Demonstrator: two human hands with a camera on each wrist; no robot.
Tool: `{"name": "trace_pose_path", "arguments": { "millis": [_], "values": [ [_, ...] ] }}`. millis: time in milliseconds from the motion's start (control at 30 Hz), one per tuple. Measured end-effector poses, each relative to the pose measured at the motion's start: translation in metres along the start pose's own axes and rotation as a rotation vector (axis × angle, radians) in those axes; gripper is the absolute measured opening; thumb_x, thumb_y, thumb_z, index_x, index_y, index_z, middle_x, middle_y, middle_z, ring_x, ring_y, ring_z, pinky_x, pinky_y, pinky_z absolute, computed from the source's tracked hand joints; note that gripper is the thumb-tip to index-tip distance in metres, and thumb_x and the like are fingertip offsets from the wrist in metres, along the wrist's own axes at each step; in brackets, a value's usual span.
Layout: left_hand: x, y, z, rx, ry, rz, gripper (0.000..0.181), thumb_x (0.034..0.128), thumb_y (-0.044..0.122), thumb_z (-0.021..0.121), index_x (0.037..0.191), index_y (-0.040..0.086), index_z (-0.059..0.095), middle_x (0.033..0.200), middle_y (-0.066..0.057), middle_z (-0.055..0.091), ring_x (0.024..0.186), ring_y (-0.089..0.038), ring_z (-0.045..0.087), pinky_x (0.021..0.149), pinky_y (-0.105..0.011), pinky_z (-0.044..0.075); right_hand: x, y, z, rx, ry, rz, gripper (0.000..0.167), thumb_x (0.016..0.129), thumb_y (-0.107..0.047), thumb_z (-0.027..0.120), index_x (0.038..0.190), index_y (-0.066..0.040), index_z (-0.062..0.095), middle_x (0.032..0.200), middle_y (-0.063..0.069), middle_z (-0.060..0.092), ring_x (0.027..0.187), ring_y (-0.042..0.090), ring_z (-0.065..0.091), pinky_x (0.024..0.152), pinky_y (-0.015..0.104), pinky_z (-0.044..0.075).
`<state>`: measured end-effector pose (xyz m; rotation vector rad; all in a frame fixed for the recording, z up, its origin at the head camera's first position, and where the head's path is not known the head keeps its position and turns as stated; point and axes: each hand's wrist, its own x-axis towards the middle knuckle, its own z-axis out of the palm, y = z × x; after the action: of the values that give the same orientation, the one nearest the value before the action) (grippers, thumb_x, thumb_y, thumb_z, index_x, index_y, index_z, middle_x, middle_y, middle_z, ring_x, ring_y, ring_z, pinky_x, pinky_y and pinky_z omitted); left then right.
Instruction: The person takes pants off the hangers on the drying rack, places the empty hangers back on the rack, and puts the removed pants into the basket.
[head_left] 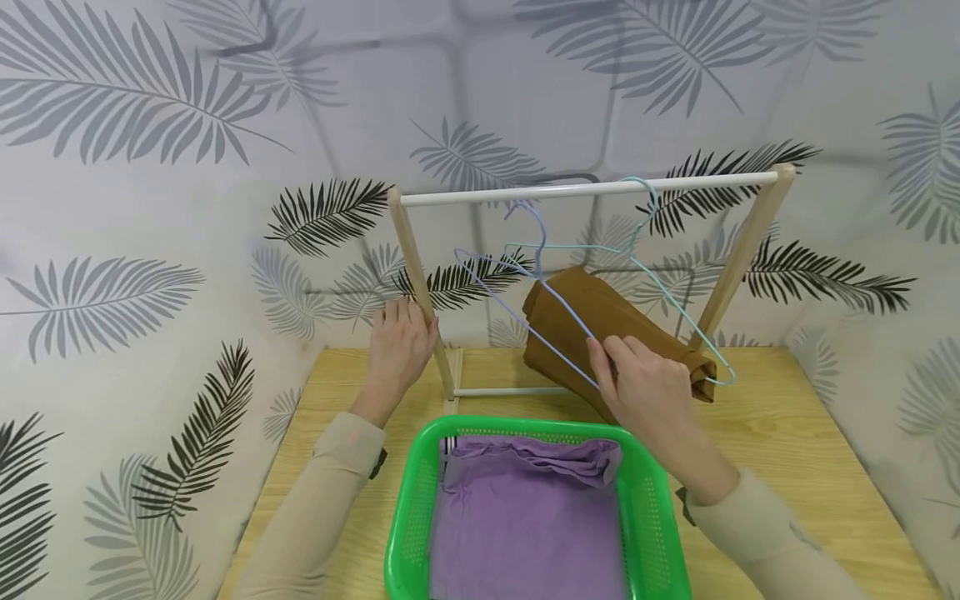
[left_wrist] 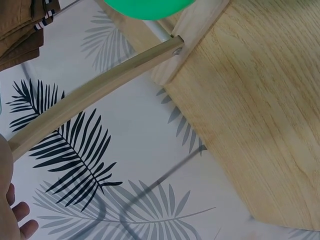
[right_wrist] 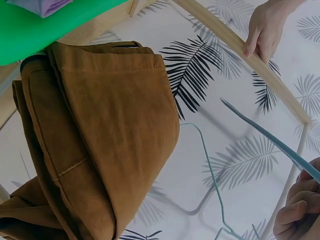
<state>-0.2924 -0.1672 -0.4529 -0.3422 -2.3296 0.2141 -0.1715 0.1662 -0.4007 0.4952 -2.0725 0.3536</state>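
My left hand (head_left: 402,342) grips the left wooden post (head_left: 416,271) of a small clothes rack. My right hand (head_left: 652,396) holds a lilac hanger (head_left: 539,265) by its lower right side; nothing hangs on it. The hanger's hook is close to the rack's white bar (head_left: 480,197), apparently not over it. A teal hanger (head_left: 655,204) hooks over that bar. Folded brown trousers (right_wrist: 115,120) hang on it, behind my right hand in the head view.
In front of the rack stands a green plastic basket (head_left: 412,475) with folded purple cloth (head_left: 525,533) inside. Both are on a wooden table (head_left: 795,467). Leaf-patterned covering (head_left: 187,292) lines the wall behind.
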Motion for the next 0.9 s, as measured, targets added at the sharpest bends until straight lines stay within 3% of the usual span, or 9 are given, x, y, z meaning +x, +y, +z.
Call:
{"name": "trace_pose_path", "arguments": {
  "millis": [267, 433, 567, 900],
  "values": [
    [0.001, -0.001, 0.000, -0.001, 0.047, 0.009, 0.037, 0.1034, 0.037, 0.063, 0.090, 0.003, 0.055, 0.095, -0.018, 0.065, 0.090, -0.034, 0.060, 0.075, -0.043, 0.048, 0.013, -0.002, 0.004, 0.008, 0.008, 0.008, 0.047, 0.108, -0.030, 0.054, 0.066, -0.012, 0.042, 0.054, 0.000, 0.033, 0.045, 0.007, 0.012, 0.043, 0.025, 0.009],
    [0.000, -0.001, 0.002, -0.002, 0.078, 0.012, 0.038, 0.1007, 0.037, 0.067, 0.088, 0.003, 0.055, 0.092, -0.017, 0.064, 0.088, -0.034, 0.059, 0.074, -0.043, 0.048, 0.021, -0.005, 0.008, 0.016, -0.017, 0.026, 0.047, 0.109, -0.029, 0.053, 0.067, -0.010, 0.042, 0.055, 0.001, 0.033, 0.044, 0.008, 0.012, 0.043, 0.025, 0.009],
    [0.000, -0.001, 0.003, 0.000, 0.081, 0.011, 0.038, 0.0997, 0.037, 0.069, 0.089, 0.004, 0.055, 0.093, -0.017, 0.064, 0.088, -0.034, 0.060, 0.075, -0.043, 0.048, 0.028, -0.008, 0.013, 0.027, -0.030, 0.039, 0.049, 0.110, -0.030, 0.051, 0.067, -0.010, 0.043, 0.054, 0.003, 0.034, 0.044, 0.009, 0.015, 0.043, 0.025, 0.010],
    [0.000, -0.001, 0.002, -0.003, 0.049, 0.006, 0.037, 0.1009, 0.036, 0.067, 0.090, 0.002, 0.056, 0.094, -0.017, 0.065, 0.088, -0.034, 0.060, 0.074, -0.043, 0.048, 0.039, -0.011, 0.029, 0.026, -0.041, 0.051, 0.043, 0.104, -0.021, 0.062, 0.067, -0.009, 0.044, 0.053, 0.005, 0.037, 0.044, 0.009, 0.015, 0.043, 0.025, 0.011]
  ]
}}
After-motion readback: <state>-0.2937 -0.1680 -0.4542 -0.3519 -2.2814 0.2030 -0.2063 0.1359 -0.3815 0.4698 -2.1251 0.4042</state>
